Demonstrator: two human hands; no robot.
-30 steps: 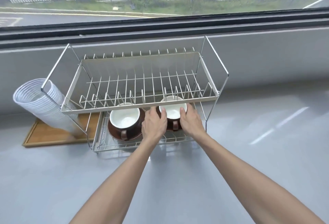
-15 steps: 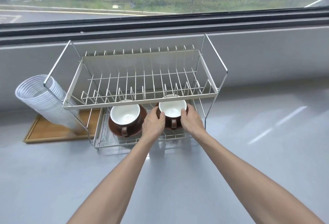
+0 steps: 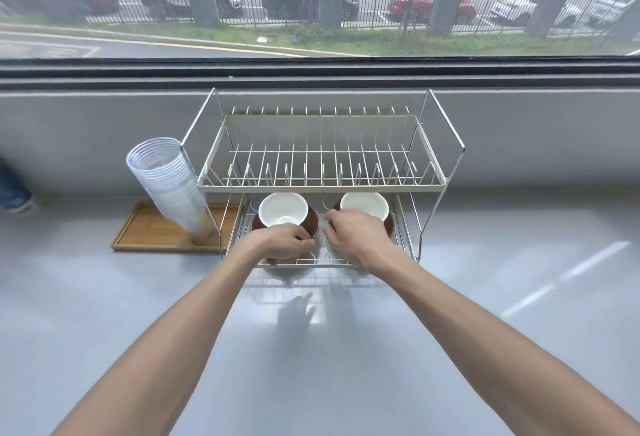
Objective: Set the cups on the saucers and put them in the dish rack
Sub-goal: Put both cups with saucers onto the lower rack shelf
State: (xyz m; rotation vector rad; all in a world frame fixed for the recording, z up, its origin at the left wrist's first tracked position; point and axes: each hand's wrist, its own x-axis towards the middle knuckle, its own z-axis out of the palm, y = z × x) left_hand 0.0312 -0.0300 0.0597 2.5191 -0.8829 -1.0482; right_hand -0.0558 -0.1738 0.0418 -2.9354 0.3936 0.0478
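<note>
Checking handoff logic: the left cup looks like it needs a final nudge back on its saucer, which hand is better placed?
Left. The left hand is already at the front of the left cup; the right hand is in front of the right cup.

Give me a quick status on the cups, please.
Both cups on saucers, lower dish rack. Left hand, right hand at them; grip unclear. Nothing obstructing.
</note>
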